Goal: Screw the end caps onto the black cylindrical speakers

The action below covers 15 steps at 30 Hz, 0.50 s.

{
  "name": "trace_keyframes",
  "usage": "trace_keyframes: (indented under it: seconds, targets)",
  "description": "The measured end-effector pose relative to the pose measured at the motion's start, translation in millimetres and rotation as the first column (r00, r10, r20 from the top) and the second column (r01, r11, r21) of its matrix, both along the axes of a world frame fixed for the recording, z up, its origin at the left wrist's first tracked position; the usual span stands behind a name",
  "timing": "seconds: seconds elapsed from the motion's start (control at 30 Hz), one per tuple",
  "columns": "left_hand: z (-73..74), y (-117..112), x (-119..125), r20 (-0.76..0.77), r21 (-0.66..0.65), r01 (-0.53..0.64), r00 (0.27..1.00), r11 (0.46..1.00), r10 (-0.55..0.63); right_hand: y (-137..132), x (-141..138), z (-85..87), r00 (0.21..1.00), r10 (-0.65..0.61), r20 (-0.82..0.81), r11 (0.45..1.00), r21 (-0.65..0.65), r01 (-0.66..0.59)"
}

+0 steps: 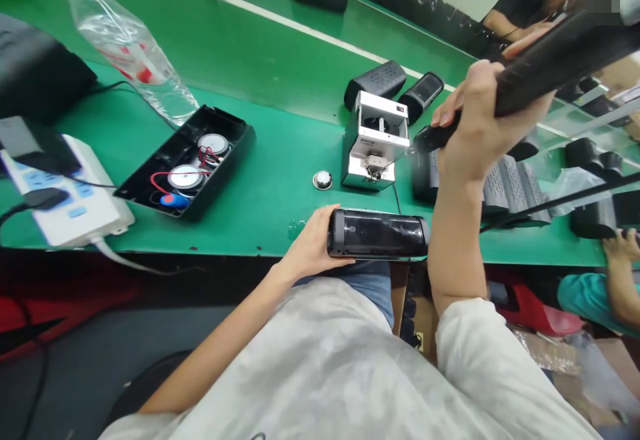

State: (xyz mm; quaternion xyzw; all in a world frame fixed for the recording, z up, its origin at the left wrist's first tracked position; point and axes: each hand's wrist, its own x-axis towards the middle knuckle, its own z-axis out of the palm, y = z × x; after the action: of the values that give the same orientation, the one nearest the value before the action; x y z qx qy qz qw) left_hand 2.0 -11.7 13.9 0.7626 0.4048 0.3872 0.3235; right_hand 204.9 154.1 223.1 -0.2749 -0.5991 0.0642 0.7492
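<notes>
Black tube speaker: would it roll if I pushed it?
Probably yes: the black cylindrical speaker looks round along its length, so it could roll on the flat green bench mat. It may feel heavy for its size, since the open black plastic case holds round metal drivers. Its shiny side might feel slippery.

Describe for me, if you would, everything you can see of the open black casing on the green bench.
The open black casing is a long, shallow tray of what looks like plastic, lying hollow side up and aslant on the green bench mat. Inside sit two round silver-faced drivers, linked by red and black wires, with a small blue part near one end.
</notes>
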Motion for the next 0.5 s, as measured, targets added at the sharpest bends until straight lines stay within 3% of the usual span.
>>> trace_keyframes:
  seconds: [0.2,0.33,0.5]
  targets:
    - [0.7,0,-2,-0.04,-0.027,-0.004,0.999,1.0,0.003,7,-1,-16.0,0.989,0.087,0.116,0.976,-0.209,-0.061]
    - [2.6,-1,-2,-0.036,-0.044,-0.006,0.999,0.999,0.004,1,-6,-15.8,0.994,0.108,0.031,0.971,-0.218,-0.099]
    - [4.4,-1,-2,-0.031,-0.073,-0.012,0.999,0.997,0.01,-12,3,-7.7,0.992,0.105,0.073,0.969,-0.23,-0.085]
